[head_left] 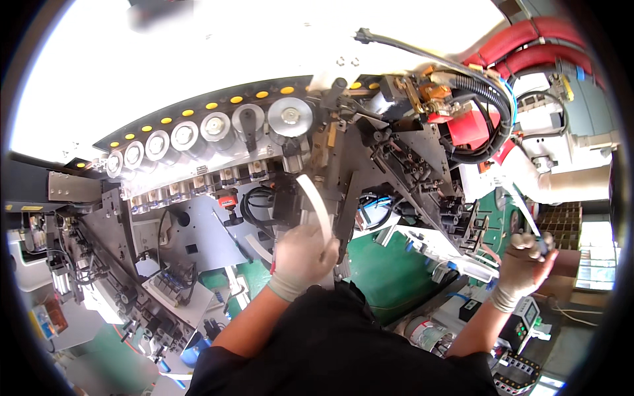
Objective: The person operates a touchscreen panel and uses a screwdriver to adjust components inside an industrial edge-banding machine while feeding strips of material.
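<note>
My left hand (302,259), in a pale glove, is closed round a curved white strip (316,203). The strip's free end rises in front of the machine. Out to the right, my right hand (524,265) is raised in a similar glove with bare fingertips. Its fingers are curled around something small and dark that I cannot make out. A thin pale bar (526,208) runs down toward these fingers; whether they touch it I cannot tell.
Ahead stands a machine with a row of metal rollers (216,125) and yellow dots above. Red hoses (528,41) and a black corrugated hose (505,109) hang at the upper right. A small control box with a screen (526,317) sits below my right hand. The floor (389,270) is green.
</note>
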Demonstrator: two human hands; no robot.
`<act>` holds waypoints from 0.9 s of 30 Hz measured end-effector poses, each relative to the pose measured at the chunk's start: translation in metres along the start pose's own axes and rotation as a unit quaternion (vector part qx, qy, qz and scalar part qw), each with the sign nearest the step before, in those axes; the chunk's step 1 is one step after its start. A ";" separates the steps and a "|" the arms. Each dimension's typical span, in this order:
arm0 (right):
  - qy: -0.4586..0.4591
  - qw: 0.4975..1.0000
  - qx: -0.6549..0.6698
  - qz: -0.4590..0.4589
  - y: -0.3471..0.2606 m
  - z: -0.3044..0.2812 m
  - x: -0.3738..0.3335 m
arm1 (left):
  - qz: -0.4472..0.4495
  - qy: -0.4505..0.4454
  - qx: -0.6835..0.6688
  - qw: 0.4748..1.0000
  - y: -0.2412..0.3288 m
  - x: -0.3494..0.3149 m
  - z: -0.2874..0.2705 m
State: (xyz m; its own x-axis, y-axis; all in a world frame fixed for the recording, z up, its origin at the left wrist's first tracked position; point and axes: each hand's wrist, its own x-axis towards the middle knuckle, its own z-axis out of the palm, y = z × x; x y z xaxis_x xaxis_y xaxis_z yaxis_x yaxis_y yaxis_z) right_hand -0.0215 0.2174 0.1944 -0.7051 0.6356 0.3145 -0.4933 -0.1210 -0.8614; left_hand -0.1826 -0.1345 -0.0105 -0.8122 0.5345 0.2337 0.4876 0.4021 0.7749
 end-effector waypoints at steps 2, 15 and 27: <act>0.002 0.999 0.004 -0.051 -0.025 0.022 0.010 | 0.010 -0.005 -0.005 1.000 -0.003 -0.001 0.001; 0.039 0.971 -0.237 -0.003 -0.003 0.111 -0.001 | 0.108 -0.123 -0.039 0.986 -0.009 -0.001 -0.006; -0.177 0.831 -0.525 -0.046 0.154 0.197 0.126 | 0.207 -0.170 -0.027 0.963 -0.033 0.004 0.011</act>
State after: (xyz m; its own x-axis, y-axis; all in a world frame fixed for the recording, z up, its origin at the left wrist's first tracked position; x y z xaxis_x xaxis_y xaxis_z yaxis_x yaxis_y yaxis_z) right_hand -0.2869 0.1285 0.1802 -0.8863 0.3183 0.3363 0.0322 0.7668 -0.6410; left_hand -0.1984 -0.1382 -0.0418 -0.3950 0.8570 0.3310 0.7223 0.0671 0.6883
